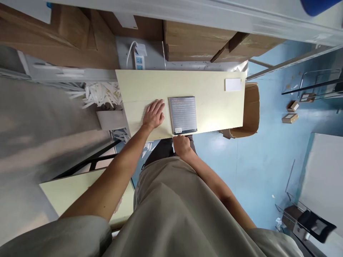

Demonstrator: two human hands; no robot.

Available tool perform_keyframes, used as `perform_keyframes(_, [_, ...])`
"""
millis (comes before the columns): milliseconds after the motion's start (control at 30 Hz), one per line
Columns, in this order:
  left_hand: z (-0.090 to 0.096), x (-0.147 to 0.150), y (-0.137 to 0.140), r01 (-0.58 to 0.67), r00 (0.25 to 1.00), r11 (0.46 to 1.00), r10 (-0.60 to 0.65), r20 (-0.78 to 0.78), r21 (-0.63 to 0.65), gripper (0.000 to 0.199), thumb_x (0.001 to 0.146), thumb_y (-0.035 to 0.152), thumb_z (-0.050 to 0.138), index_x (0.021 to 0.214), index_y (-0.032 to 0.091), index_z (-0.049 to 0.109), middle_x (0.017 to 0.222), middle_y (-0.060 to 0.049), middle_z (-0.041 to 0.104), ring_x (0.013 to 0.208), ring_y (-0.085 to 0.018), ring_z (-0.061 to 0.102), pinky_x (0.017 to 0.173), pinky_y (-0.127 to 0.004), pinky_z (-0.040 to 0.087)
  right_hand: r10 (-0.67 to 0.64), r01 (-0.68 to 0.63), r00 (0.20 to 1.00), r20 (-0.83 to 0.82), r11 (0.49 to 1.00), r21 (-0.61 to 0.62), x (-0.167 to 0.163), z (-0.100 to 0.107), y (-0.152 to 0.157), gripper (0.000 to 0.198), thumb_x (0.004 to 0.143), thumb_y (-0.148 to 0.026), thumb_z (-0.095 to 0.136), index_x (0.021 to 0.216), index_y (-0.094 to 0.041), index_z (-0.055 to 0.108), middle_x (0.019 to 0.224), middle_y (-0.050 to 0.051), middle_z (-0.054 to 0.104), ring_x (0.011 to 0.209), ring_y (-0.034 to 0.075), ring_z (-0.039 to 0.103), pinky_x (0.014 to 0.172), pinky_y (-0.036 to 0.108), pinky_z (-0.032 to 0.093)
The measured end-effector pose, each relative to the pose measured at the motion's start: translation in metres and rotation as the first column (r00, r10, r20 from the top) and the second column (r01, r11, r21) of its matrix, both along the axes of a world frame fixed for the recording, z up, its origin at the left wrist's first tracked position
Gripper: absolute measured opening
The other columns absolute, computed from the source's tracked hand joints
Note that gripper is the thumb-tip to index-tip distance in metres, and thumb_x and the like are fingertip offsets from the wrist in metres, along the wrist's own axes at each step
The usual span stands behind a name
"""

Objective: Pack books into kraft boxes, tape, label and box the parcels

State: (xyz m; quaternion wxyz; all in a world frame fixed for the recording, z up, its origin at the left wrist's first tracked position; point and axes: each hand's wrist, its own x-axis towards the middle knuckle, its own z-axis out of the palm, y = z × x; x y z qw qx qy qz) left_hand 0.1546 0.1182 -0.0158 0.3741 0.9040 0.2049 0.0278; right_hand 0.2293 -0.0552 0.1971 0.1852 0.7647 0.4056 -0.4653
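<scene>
A dark-covered book (pixel 183 115) lies on the pale yellow table (pixel 211 103), its text-filled face up and a white barcode label near its lower left corner. To the left of the book, my left hand (pixel 153 115) rests palm down on the tabletop with the fingers stretched out. It is apart from the book. My right hand (pixel 182 144) is closed in a fist at the table's near edge, just below the book's bottom edge. Whatever it may hold is hidden by its curled fingers.
A white card (pixel 233 84) lies at the table's right end. Cardboard boxes (pixel 198 41) and a power strip (pixel 139 61) stand behind. An open carton (pixel 252 110) is on the right; a bin of white paper strips (pixel 103 93) is on the left.
</scene>
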Motion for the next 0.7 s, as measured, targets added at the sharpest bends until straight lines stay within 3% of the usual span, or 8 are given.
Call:
perform_keyframes(67, [-0.001,0.000,0.001,0.001,1.000,1.000,-0.001,-0.010,0.002,0.071,0.105,0.034,0.049,0.173,0.015,0.050,0.187,-0.017,0.039,0.179,-0.035,0.026,0.146,-0.063,0.018,-0.027,0.027,0.999,-0.031,1.000,0.000,0.000,0.008,-0.009,0.040,0.106,0.003,0.050,0.131,-0.010,0.080,0.130,0.024,0.080,0.123,0.031,0.083,0.097,0.036,0.065])
perform_keyframes(233, [0.001,0.001,-0.001,0.003,0.999,1.000,-0.002,-0.044,0.010,0.074,0.103,0.032,0.049,0.174,0.013,0.049,0.188,-0.018,0.038,0.180,-0.036,0.023,0.146,-0.065,0.016,-0.186,0.182,0.981,0.047,0.980,0.083,0.016,0.022,-0.040,0.043,0.112,-0.008,0.049,0.147,-0.017,0.073,0.138,0.020,0.079,0.123,0.029,0.082,0.095,0.035,0.063])
perform_keyframes(400, [0.021,0.013,-0.018,-0.064,0.993,0.996,0.069,-0.098,0.058,0.072,0.099,0.024,0.049,0.170,0.008,0.052,0.185,-0.023,0.041,0.181,-0.036,0.021,0.146,-0.066,0.016,-0.398,0.371,0.913,0.088,0.901,0.224,0.044,0.034,-0.076,0.056,0.113,-0.024,0.058,0.168,-0.026,0.059,0.139,0.016,0.079,0.121,0.030,0.082,0.101,0.036,0.062])
perform_keyframes(500, [0.041,0.024,-0.033,-0.151,0.975,0.983,0.166,-0.149,0.107,0.071,0.098,0.019,0.051,0.168,0.012,0.053,0.183,-0.025,0.042,0.179,-0.042,0.025,0.142,-0.073,0.022,-0.548,0.503,0.836,-0.015,0.756,0.420,0.060,0.031,-0.096,0.060,0.112,-0.031,0.061,0.172,-0.028,0.056,0.144,0.013,0.079,0.125,0.030,0.081,0.108,0.037,0.061])
perform_keyframes(633, [0.064,0.039,-0.054,-0.291,0.901,0.950,0.311,-0.301,0.112,0.074,0.099,0.012,0.046,0.173,0.010,0.046,0.173,-0.033,0.051,0.167,-0.048,0.045,0.132,-0.073,0.040,-0.666,0.615,0.715,-0.213,0.454,0.644,0.084,0.015,-0.108,0.063,0.105,-0.036,0.065,0.166,-0.022,0.061,0.148,0.015,0.078,0.136,0.034,0.076,0.117,0.048,0.061])
perform_keyframes(700, [0.075,0.051,-0.064,-0.357,0.875,0.931,0.364,-0.320,0.081,0.083,0.097,0.010,0.050,0.178,0.006,0.035,0.172,-0.035,0.051,0.166,-0.046,0.047,0.133,-0.067,0.041,-0.685,0.631,0.675,-0.275,0.342,0.696,0.101,0.011,-0.105,0.064,0.101,-0.035,0.065,0.164,-0.022,0.060,0.146,0.015,0.079,0.133,0.034,0.077,0.117,0.051,0.061])
